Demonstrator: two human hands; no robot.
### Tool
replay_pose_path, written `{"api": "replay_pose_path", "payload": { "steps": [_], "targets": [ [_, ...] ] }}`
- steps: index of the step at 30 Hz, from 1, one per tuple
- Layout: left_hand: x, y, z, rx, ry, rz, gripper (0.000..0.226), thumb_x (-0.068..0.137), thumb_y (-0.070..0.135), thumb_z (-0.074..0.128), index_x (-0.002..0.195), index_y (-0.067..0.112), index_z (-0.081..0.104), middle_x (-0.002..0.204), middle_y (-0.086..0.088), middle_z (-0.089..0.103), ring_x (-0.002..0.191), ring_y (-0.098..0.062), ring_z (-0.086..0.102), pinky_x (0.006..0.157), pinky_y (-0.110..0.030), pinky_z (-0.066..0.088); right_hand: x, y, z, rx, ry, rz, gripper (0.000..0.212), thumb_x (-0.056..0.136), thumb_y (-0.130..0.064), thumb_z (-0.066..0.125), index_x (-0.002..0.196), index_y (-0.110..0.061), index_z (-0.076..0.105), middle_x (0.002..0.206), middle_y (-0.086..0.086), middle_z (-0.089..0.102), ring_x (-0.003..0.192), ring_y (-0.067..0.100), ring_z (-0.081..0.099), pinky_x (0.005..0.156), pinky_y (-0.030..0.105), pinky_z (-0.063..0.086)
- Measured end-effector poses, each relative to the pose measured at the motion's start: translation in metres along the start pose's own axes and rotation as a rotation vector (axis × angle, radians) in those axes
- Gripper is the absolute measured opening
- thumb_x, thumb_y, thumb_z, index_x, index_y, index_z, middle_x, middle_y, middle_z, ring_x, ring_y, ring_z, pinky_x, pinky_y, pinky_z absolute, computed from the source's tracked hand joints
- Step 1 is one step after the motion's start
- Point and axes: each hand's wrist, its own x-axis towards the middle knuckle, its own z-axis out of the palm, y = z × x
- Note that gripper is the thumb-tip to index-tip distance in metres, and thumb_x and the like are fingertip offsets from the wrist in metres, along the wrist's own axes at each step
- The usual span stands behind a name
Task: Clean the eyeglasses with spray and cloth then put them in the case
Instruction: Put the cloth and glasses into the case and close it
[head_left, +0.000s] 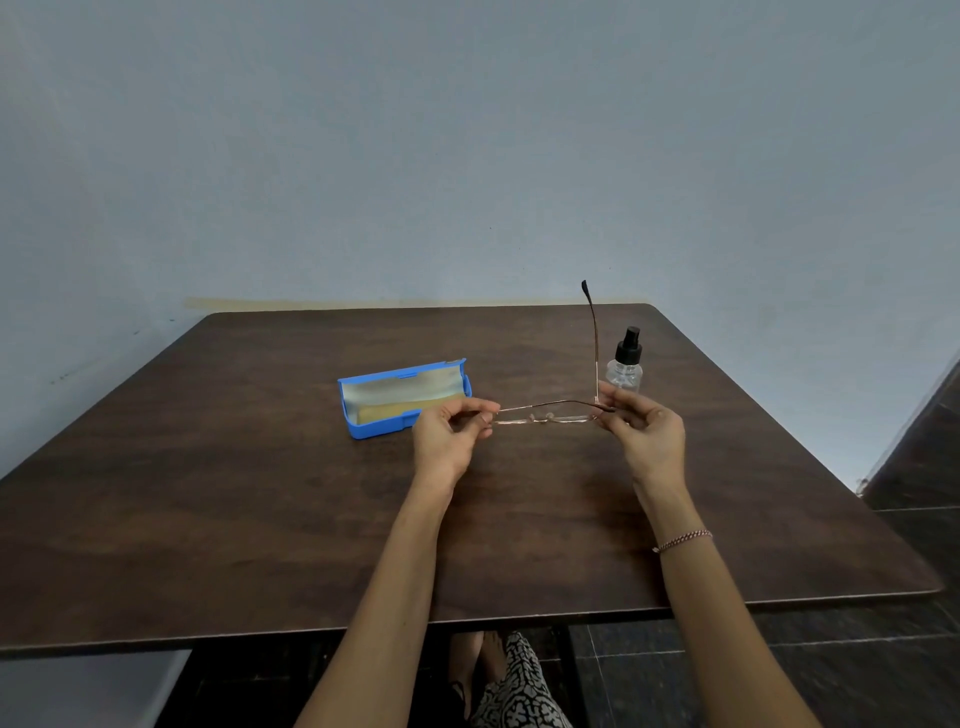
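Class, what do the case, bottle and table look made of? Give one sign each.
Case: likely blue plastic, with smooth moulded edges.
Bottle: clear plastic or glass; it is see-through.
Table: dark wood or laminate, with visible grain and a matte finish.

Left grip (447, 441), right grip (649, 436) bare; forearms (395, 571) bare along visible length. Thin red-and-white braided bracelet (683, 540) round right wrist. Black-and-white patterned fabric (519, 686) over lap. Foot (475, 657) below desk (260, 519) edge, dark strap beside it.
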Motion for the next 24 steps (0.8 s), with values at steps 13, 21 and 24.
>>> {"api": "replay_pose_path", "payload": {
  "steps": [13,21,24],
  "targets": [
    [-0.005,0.009,-0.017,-0.192,0.059,-0.033,0.022,0.077,-0.011,0.066,0.083,0.01,0.066,0.075,0.002,0.072,0.073,-0.006,0.069,0.061,-0.017,0.055,-0.004,-0.003,0.004,-0.182,-0.117,-0.155,0.035,0.076,0.013,0.066,0.083,-0.02,0.072,0.087,-0.008,0.072,0.082,0.001,0.065,0.079,0.016,0.051],
    [-0.012,0.012,-0.042,-0.171,0.118,0.038,0.03,0.08,-0.019,0.056,0.064,0.006,0.049,0.07,-0.005,0.069,0.066,-0.016,0.069,0.059,-0.02,0.055,-0.015,-0.007,0.027,0.115,-0.135,0.1,0.019,0.087,0.006,0.059,0.1,-0.005,0.067,0.087,0.007,0.069,0.07,0.006,0.068,0.067,0.014,0.054],
    [-0.014,0.015,-0.054,-0.15,0.148,0.102,0.033,0.079,-0.022,0.055,0.063,0.006,0.046,0.071,-0.009,0.066,0.072,-0.013,0.07,0.061,-0.021,0.057,-0.025,-0.008,0.035,0.275,-0.15,0.256,0.015,0.094,-0.01,0.053,0.093,-0.003,0.066,0.09,0.01,0.07,0.072,0.014,0.07,0.067,0.018,0.056]
  ]
}}
